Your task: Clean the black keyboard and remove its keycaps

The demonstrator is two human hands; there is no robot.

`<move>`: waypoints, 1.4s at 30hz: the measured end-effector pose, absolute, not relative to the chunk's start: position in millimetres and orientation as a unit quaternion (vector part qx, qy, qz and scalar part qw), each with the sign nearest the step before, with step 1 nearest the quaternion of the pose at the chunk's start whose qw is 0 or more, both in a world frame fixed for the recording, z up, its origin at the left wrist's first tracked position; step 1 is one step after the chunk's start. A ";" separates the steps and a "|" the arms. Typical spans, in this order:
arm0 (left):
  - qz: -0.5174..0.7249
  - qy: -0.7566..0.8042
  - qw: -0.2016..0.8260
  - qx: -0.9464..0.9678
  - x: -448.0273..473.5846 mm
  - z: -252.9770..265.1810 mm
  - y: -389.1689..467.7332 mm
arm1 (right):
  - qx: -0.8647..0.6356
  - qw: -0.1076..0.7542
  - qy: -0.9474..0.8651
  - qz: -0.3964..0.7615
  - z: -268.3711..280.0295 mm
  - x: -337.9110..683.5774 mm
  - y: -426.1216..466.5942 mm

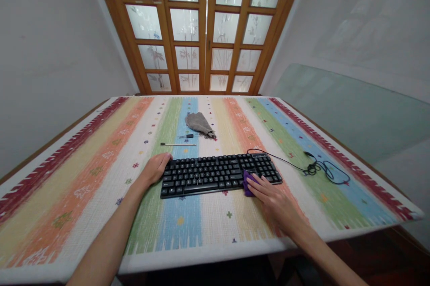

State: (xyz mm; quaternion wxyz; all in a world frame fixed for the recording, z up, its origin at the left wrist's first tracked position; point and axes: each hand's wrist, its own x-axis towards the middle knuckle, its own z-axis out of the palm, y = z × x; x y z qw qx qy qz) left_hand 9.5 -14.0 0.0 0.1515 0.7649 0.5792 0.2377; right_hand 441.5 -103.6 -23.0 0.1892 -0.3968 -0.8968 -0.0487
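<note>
A black keyboard (pixel 204 174) lies flat on the striped tablecloth, its long side towards me. At its left end, my left hand (pixel 157 167) is closed on the edge, fingers at the upper left corner. My right hand (pixel 268 194) presses a purple cloth (pixel 247 183) onto the keys near the right side, by the arrow keys; part of the cloth is hidden under the fingers. From the keyboard's back edge a black cable (pixel 289 160) runs to the right and ends in a loose coil.
Behind the keyboard lie a thin brush (pixel 178 144), a small black-handled tool (pixel 190 136) and a crumpled grey cloth (pixel 199 124). The striped tablecloth (pixel 101 187) covers the table. Beyond its far edge stand wooden doors with glass panes (pixel 190 57).
</note>
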 end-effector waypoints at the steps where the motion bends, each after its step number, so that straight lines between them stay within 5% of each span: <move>1: 0.237 0.579 0.152 0.765 9.8 0.4 -13.9 | -0.402 0.190 -0.895 -0.039 -21.5 441.8 -103.5; 8: 0.235 0.582 0.153 0.763 10.6 0.7 -12.7 | -0.430 0.238 -0.869 0.055 -21.8 416.0 -108.8; 23: 0.232 0.588 0.153 0.760 7.2 -4.6 -9.9 | -0.507 0.247 -0.822 -0.084 -40.8 363.2 -121.2; 42: 0.239 0.583 0.150 0.762 6.9 -4.3 -8.9 | -0.523 0.229 -0.821 0.010 -26.6 372.4 -137.0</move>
